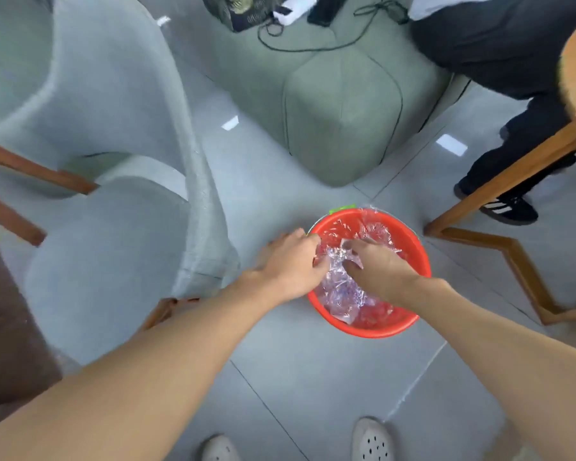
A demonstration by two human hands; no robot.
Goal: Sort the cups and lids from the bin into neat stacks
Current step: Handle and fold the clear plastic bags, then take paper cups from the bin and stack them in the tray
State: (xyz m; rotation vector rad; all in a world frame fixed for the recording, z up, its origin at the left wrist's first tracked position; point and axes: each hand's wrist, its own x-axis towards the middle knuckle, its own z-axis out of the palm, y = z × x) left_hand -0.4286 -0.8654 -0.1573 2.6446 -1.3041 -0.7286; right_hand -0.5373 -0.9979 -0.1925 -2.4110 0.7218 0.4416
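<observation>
Your bin [373,331] sat on the floor [313,377]. The clear plastic [341,287] in it was one crumpled heap running from far rim to near rim, and honestly I couldn't tell which way any single cup pointed. Your right hand [376,267] was inside the bin, fingers curled round the plastic. Your left hand [293,261] hooked over the bin's left rim, touching the heap, grip unclear.

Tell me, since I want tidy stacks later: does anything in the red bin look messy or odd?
Yes. The clear plastic in the red bin is a crumpled, tangled heap rather than separate cups or lids; individual pieces cannot be told apart. The left hand and right hand both grip it.
</observation>
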